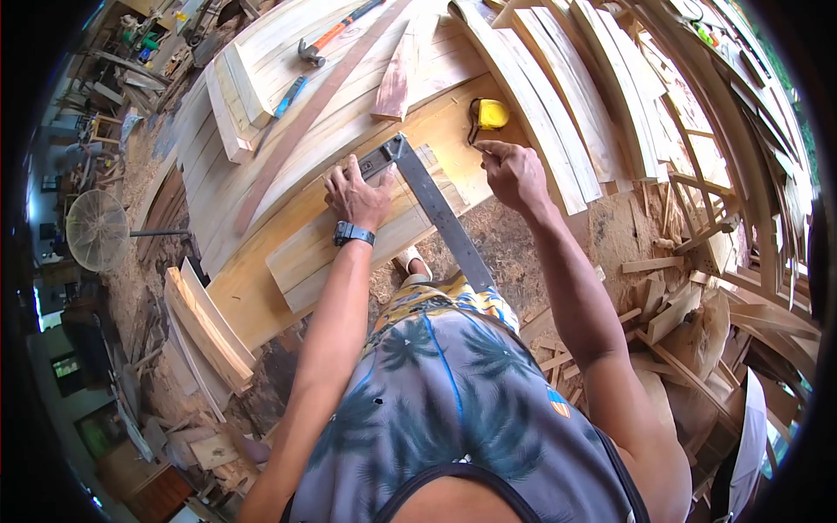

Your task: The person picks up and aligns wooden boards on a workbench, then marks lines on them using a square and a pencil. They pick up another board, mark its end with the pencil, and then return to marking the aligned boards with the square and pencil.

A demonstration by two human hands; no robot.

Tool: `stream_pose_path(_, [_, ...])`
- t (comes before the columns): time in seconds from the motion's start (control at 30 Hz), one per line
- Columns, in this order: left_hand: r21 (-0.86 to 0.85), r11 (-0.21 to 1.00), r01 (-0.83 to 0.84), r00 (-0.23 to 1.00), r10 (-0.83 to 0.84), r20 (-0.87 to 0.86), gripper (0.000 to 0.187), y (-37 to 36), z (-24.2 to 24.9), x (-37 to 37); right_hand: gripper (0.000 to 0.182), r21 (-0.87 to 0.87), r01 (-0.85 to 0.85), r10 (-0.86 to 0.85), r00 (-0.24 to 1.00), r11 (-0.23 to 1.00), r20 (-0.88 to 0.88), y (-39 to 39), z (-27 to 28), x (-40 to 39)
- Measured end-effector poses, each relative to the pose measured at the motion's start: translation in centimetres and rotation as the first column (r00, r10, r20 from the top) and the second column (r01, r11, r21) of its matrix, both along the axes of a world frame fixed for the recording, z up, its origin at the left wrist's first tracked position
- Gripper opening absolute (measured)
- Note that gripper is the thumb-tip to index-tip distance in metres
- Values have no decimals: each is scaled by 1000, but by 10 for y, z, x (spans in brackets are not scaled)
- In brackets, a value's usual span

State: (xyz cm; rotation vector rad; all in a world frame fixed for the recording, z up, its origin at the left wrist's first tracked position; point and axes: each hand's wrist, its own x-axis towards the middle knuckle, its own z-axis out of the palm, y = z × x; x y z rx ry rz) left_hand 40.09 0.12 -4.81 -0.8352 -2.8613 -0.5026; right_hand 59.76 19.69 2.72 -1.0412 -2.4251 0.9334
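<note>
Looks like the marking-out stage, going by the layout. Left hand (357, 196) spread flat, fingers apart, pressing the head of a metal square (436, 209) down onto a short pale board (314, 253), centre of the frame. Black watch (353, 234) on that wrist. Right hand (514, 174) just right of the square's corner, fingertips pinched together down at the wood. Probably nipping a pencil, but too small to tell, so not calling it.

Board itself: light, clean-sawn, a couple of lengthwise seams or grain lines, lying at a slant on a wider yellowish plank (253, 296) that runs from lower left up toward the middle. Long blade of the square crossing the board's right end and sticking out past the edge, down toward the bottom of the frame over the sawdust floor (610, 231).

Next bit, best guess: calls for holding the square dead steady against the board edge with the left while the right draws along the blade. Any slip there and the line goes off square.

Around it: yellow tape measure (491, 113) just above the right hand, hammer (318, 48) with an orange handle near the top, stacks of curved slats (602, 96) upper right, a fan (96, 228) far left.
</note>
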Motion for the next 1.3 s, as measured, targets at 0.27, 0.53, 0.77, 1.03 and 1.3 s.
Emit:
stream_pose_path(0.27, [17, 1000, -8, 996, 10, -91, 92, 4, 0, 16, 27, -23, -59, 60, 998, 998, 17, -13, -12, 0])
stream_pose_path(0.53, [33, 997, -74, 995, 76, -57, 107, 7, -14, 19, 26, -33, -143, 145, 988, 989, 45, -23, -7, -5])
stream_pose_path(0.77, [41, 997, -66, 994, 69, -81, 110, 6, -9, 27, 26, -20, -183, 183, 983, 983, 13, -24, -9, -9])
stream_pose_path(1.03, [49, 995, -84, 993, 87, -78, 107, 8, -9, 28, 27, 0, -212, 212, 976, 977, 46, -28, -16, -22])
stream_pose_path(1.3, [80, 992, -97, 994, 101, -46, 100, 8, -7, 29, 27, 77, -271, 266, 962, 960, 67, -31, -36, -37])
